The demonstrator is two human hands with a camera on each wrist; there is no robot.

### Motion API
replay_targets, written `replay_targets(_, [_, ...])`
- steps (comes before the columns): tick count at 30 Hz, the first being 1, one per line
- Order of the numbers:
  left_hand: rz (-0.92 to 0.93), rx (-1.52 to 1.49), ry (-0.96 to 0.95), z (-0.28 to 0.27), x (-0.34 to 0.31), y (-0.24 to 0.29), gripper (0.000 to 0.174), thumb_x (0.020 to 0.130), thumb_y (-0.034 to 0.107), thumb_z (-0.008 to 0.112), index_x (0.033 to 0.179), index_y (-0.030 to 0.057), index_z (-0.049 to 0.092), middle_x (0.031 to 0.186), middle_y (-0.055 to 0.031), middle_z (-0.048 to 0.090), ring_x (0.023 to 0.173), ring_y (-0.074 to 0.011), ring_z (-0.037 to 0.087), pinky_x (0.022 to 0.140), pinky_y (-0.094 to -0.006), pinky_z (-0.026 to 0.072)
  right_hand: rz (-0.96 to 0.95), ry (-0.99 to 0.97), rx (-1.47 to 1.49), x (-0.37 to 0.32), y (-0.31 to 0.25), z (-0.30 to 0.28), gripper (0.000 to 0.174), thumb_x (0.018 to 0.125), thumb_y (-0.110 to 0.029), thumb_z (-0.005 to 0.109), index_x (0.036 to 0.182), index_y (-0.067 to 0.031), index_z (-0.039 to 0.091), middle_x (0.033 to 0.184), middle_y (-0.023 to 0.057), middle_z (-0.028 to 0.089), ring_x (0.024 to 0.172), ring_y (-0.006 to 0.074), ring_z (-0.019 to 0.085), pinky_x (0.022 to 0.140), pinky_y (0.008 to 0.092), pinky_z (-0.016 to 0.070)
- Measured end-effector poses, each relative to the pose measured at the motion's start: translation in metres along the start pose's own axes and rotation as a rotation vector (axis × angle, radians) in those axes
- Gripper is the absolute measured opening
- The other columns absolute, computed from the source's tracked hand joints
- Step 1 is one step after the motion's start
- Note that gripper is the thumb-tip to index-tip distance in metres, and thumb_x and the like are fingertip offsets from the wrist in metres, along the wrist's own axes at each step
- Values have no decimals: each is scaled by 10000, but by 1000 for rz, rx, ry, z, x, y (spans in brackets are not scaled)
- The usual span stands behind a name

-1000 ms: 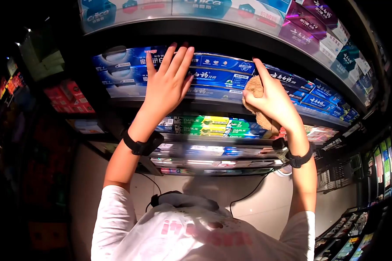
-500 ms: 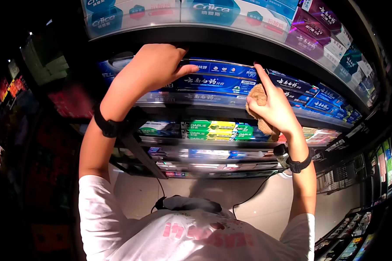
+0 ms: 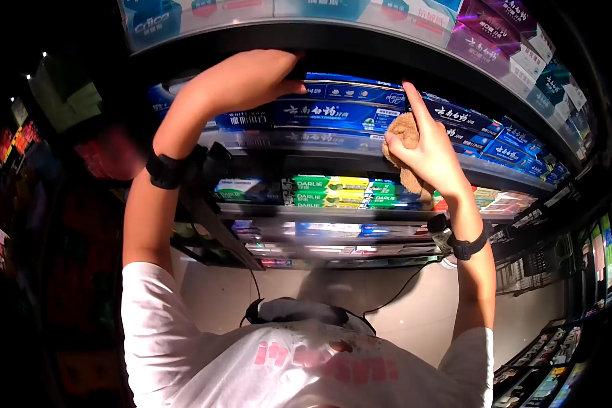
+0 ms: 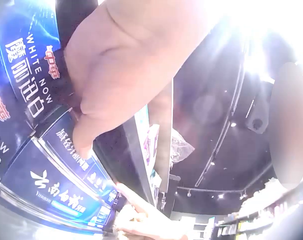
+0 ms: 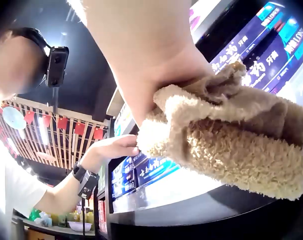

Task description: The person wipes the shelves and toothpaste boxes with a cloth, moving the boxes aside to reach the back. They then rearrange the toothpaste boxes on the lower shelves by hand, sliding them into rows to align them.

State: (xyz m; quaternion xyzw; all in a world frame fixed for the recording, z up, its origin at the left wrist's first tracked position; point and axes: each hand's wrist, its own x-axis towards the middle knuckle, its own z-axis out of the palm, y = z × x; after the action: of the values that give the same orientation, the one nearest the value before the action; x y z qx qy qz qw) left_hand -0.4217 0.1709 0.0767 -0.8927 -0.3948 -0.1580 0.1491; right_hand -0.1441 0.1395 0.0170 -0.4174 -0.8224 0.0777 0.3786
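My left hand [image 3: 248, 78] reaches into the gap above a row of blue toothpaste boxes [image 3: 340, 115], under the shelf overhead. Its thumb [image 4: 84, 137] lies against the front of an upper box in the left wrist view; the other fingers are hidden. My right hand [image 3: 432, 153] grips a brown fluffy cloth [image 5: 241, 150], which hangs in folds below the palm. The right index finger [image 3: 415, 105] points out straight, its tip at the top edge of the boxes near the right end of this stack.
Above, a shelf [image 3: 306, 41] with a dark front edge carries white-and-teal boxes and purple boxes [image 3: 486, 37]. Green-and-yellow Darlie boxes [image 3: 330, 190] stand on the shelf below. More blue boxes [image 3: 513, 153] continue to the right. A cable [image 3: 404, 296] runs over the tiled floor.
The left hand, earlier laid with spread fingers over the box fronts, has swung up and its fingers have gone in behind the shelf edge. The right hand keeps the cloth, nearly still.
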Motion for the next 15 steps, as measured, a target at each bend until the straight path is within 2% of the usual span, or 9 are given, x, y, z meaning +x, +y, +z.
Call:
replay_targets(1, [13, -5, 15, 1, -2, -1, 426, 833, 237, 598, 1152, -5, 452, 993, -206, 578, 861, -364, 565, 736, -391, 459, 39, -45, 43, 0, -4, -4, 770, 752, -194, 627, 1369, 1, 209, 793, 204, 622, 733, 294, 645, 742, 332, 484])
replay_targets(2, [-2, -3, 24, 2, -4, -1, 426, 833, 237, 598, 1152, -5, 452, 993, -206, 578, 861, -364, 565, 736, -391, 459, 24, -54, 41, 1, -2, -6, 770, 752, -194, 627, 1369, 1, 209, 793, 204, 622, 733, 294, 645, 742, 332, 484])
replay_targets(5, [111, 25, 140, 7, -7, -4, 460, 818, 238, 625, 1146, -15, 426, 1039, -205, 559, 928, -356, 553, 776, -374, 463, -4, -57, 57, 3, 4, -8, 792, 752, -201, 626, 1374, 9, 183, 787, 197, 625, 713, 279, 649, 702, 321, 497])
replay_targets(10, [-73, -31, 42, 1, -10, 11, 485, 809, 259, 638, 1163, -7, 441, 1021, -199, 574, 920, -354, 559, 787, -372, 462, -25, -94, 54, 1, 9, -11, 821, 747, -195, 634, 1380, 10, 153, 765, 182, 624, 694, 271, 648, 699, 320, 501])
replay_targets(15, [32, 25, 149, -1, -15, 12, 515, 783, 190, 649, 1212, 7, 432, 1019, -189, 579, 907, -350, 562, 773, -377, 464, -23, -75, 77, 0, 14, -12, 852, 741, -183, 645, 1382, 16, 121, 802, 187, 624, 729, 280, 650, 710, 324, 505])
